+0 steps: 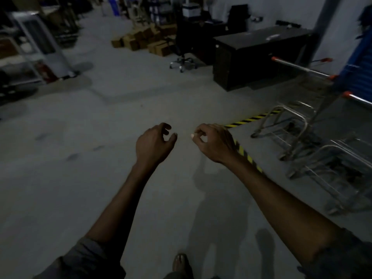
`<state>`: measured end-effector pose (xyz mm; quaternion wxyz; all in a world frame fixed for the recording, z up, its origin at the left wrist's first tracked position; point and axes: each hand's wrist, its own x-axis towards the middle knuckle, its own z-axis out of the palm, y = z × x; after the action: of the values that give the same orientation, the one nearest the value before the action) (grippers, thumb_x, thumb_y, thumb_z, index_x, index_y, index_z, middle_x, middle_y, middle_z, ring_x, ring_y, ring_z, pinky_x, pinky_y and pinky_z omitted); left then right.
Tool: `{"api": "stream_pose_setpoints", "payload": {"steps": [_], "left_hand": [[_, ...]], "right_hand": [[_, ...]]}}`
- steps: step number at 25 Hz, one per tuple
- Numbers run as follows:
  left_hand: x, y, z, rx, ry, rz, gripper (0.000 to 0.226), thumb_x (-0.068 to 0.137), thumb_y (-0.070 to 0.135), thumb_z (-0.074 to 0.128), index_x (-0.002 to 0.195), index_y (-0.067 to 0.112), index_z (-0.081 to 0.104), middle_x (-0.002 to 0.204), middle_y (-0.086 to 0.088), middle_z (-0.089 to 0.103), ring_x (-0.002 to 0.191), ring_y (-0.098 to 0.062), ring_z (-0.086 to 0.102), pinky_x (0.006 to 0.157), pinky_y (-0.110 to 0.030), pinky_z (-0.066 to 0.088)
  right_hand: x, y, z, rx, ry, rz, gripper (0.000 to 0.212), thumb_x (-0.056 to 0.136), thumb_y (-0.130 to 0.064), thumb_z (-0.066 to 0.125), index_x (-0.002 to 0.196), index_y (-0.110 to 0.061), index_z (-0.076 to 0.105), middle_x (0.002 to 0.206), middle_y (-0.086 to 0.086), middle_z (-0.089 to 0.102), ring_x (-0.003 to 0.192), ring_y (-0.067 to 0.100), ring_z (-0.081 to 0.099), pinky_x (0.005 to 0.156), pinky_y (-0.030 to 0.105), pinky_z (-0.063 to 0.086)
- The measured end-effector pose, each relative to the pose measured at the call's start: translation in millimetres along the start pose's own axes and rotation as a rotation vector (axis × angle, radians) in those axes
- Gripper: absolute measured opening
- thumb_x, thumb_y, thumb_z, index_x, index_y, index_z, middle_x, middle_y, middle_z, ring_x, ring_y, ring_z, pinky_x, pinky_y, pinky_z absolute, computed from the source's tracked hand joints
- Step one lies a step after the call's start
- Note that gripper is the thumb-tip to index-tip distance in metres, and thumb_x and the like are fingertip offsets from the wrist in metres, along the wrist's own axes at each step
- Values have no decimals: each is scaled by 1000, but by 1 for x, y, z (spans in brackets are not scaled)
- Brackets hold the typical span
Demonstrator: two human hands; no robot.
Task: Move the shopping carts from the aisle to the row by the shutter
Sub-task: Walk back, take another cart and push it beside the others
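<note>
While both arms stick out over the concrete floor point(84, 158), the left hand point(155, 141) and right hand point(213, 141) are just loosely curled, thumbs apart from the fingers, holding nothing. The shopping carts point(305, 125) sit nested around 3 o'clock, next to the blue shutter point(358, 63). Their baskets are mostly cut off, so can't tell what's in them. Yellow-black hazard tape point(251, 118) runs from behind the right hand toward the carts. Cardboard boxes point(141, 40) are piled around 12 o'clock near an office chair point(182, 47) and a black table point(261, 55), contents too blurry to tell.

One wide-angle view from head height, forward and down across the floor point(84, 178)
</note>
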<state>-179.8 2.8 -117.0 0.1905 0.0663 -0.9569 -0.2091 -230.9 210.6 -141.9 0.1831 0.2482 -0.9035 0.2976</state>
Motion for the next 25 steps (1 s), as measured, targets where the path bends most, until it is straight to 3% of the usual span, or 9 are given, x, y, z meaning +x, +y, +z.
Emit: {"api": "stream_pose_setpoints", "payload": {"steps": [8,14,21,25], "left_hand": [[-119,-137,-105,110,166,-177,39,92,57,59,120,30,64,112,11,71,99,-17,67,78,-36,54],[-210,-256,-202,291,277,-237,47,92,50,62,131,23,60,126,0,66,115,-29,59,88,-41,44],[-302,-371,-317,564,381,-347,51,92,45,62,136,19,56,129,-6,63,119,-30,55,91,-43,41],[-355,-424,-358,656,406,-499,51,92,44,61,135,16,57,127,-8,64,115,-31,57,89,-43,40]], "right_hand": [[-34,-168,76,133,-162,-207,23,93,-52,57,98,-30,64,93,-15,69,91,13,61,83,36,47],[-62,-329,146,197,-196,-323,25,95,-50,57,101,-28,66,95,-14,70,92,14,62,84,37,46],[-84,-502,219,95,-136,-591,41,90,-45,62,122,-20,65,120,0,68,111,23,60,92,40,40],[-101,-582,259,76,-164,-764,50,88,-42,62,132,-19,57,131,3,60,120,24,54,99,43,37]]}}
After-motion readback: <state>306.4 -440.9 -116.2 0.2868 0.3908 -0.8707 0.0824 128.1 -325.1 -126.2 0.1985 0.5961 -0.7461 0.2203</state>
